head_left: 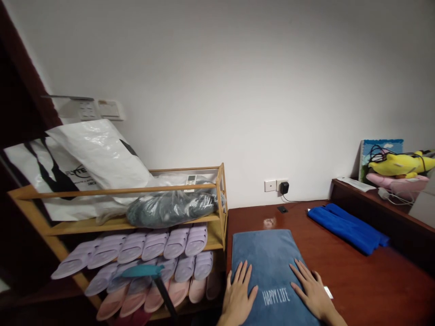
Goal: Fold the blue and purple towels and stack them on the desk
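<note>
A blue-grey fabric piece with "HAPPY LIFE" in white letters lies flat near the front of the reddish-brown desk. On its left edge rests my left hand, palm down with the fingers stretched out. My right hand lies on the right edge in the same way, fingers spread. Neither hand grips anything. A small white object shows partly beside my right hand. Further right on the desk is a folded bright blue cloth.
To the left stands a wooden rack with several slippers, a white bag and a plastic-wrapped dark bundle. A black plug sits in the wall socket. On the raised right shelf lies a yellow plush toy.
</note>
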The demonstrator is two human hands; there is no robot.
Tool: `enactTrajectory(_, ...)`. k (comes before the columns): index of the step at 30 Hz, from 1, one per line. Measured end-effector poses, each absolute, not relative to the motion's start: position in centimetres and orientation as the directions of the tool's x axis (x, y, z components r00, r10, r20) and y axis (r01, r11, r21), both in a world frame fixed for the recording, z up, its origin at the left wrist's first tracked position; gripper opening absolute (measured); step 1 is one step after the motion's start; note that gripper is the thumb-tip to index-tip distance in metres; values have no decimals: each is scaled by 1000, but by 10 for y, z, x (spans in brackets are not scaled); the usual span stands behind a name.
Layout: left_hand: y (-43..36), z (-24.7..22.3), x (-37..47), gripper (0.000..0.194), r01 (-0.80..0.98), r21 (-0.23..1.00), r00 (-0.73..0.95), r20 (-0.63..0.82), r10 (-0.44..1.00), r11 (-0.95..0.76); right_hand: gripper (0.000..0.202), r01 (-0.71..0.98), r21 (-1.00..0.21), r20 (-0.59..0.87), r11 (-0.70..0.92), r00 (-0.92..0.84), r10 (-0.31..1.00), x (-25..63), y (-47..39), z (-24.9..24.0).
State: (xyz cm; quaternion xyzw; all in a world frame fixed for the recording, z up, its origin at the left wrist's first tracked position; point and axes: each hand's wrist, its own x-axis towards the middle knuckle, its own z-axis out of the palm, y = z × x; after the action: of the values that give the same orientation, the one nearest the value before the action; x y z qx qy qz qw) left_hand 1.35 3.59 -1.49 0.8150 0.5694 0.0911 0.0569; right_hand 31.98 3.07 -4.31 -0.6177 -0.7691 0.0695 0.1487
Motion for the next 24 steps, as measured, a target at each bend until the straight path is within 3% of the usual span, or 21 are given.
enactTrajectory(14, 57, -12, 6, 58, 922, 212, 313, 81, 946, -323, 56, 931, -272, 153, 242, -207, 966, 312, 56, -47)
enactTrajectory(24, 135, -11, -5, 59, 940, 218, 257, 60, 965, -264, 58, 943, -216, 162, 252, -220, 962, 293, 142, -52)
